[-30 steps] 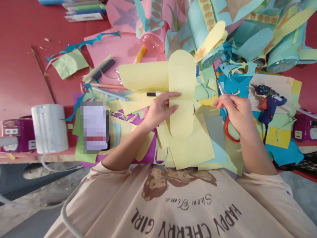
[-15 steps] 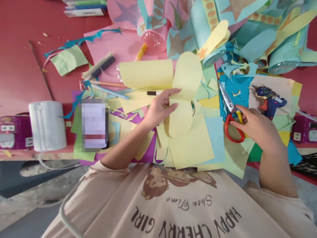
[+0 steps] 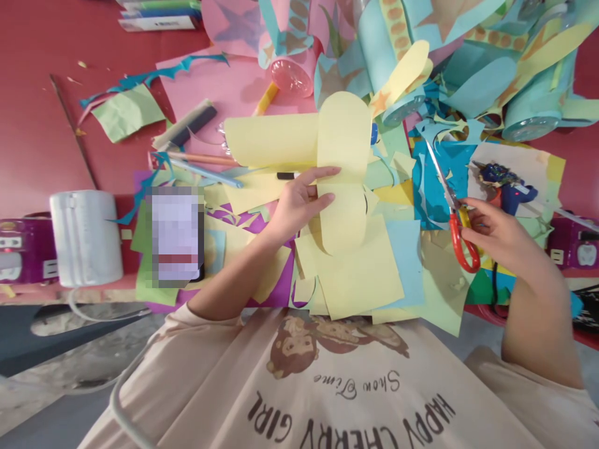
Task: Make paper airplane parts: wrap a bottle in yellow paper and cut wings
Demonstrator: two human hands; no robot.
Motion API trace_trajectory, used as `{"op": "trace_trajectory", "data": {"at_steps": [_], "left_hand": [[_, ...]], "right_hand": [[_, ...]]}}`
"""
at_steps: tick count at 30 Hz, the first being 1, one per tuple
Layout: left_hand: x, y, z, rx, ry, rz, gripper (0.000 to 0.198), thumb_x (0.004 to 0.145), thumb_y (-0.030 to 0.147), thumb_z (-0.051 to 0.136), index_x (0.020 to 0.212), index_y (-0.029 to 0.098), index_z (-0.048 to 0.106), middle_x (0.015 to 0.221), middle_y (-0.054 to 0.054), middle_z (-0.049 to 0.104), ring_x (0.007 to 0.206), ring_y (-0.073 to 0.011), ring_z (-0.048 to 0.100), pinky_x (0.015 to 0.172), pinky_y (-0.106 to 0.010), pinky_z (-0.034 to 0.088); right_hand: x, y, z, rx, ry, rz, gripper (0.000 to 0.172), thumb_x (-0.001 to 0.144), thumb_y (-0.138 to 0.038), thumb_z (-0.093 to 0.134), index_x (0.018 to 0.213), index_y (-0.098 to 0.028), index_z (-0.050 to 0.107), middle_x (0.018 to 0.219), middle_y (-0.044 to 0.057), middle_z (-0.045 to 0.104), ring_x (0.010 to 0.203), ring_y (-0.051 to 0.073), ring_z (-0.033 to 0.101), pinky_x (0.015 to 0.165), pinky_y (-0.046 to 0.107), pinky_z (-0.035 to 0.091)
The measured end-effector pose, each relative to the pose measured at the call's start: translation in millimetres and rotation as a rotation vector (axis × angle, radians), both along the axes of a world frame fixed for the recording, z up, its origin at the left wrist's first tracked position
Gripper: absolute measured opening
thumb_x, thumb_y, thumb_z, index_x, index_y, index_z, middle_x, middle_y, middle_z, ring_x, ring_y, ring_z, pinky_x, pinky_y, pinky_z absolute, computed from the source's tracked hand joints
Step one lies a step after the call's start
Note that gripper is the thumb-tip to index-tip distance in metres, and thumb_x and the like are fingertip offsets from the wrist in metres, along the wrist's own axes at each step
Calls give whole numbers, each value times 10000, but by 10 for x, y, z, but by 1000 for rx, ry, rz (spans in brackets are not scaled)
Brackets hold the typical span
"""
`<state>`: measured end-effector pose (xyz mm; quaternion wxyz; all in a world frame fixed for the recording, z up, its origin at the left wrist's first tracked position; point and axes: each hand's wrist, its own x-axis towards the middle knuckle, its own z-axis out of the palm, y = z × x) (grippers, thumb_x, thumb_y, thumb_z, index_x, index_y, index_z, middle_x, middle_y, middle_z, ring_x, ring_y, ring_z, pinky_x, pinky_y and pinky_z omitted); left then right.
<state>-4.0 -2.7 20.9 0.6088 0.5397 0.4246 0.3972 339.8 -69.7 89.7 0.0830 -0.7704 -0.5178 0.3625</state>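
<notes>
Between the thumb and fingers of my left hand is a pale yellow paper cutout with a long rounded shape, creased across its middle. Its upper end overlaps a yellow paper-wrapped bottle lying on its side. Loose yellow paper sheets spread beneath the cutout's lower end. Off to the right, my right hand grips scissors by their red and yellow handles. The blades point up and away, over a blue sheet, and look closed together.
A phone and a white pouch lie at left. Paper-wrapped bottles with star cutouts stand along the back. A picture sheet lies at right among paper scraps. Purple power strips sit at both sides.
My right hand has moved right with the scissors, which have turned more edge-on. The cutout in my left hand has shifted slightly left and up, its top now over the bottle's end.
</notes>
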Motion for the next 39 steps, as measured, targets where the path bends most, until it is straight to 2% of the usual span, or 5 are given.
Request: {"op": "trace_trajectory", "data": {"at_steps": [10,16,24,29,39], "left_hand": [[-27,-11,-10,50,-37,-27,394,800,213,676,1192,228,639,1322,-71,615,799,-101,708,723,-191,596],[-69,-6,-20,132,-12,-37,406,798,266,698,1199,252,639,1322,-65,610,911,-151,702,732,-211,606],[-98,-8,-6,190,28,-57,419,784,263,698,1201,266,652,1274,-65,634,1004,-182,665,692,-217,586],[-72,-24,33,254,92,-101,428,778,197,668,1202,256,663,1243,-71,654,973,-161,651,653,-195,537],[-84,-22,-1,283,106,-83,478,795,194,638,1266,275,611,1289,-61,620,957,-147,647,639,-196,543]], "right_hand": [[-118,-139,-45,297,148,2,397,671,-387,753,1001,-279,561,775,-10,554,685,164,556,702,338,490],[-137,-138,-38,127,317,105,304,715,-391,711,965,-281,579,858,39,620,780,212,626,750,364,523],[-187,-52,50,72,-100,532,537,795,-593,602,1205,-262,497,995,110,599,759,228,596,632,334,486],[-216,9,51,161,-178,665,484,850,-631,525,1141,-243,521,1003,111,604,774,226,607,654,325,472],[-141,98,99,230,-244,678,510,837,-688,492,1101,-257,564,935,107,637,675,217,600,620,327,455]]}}
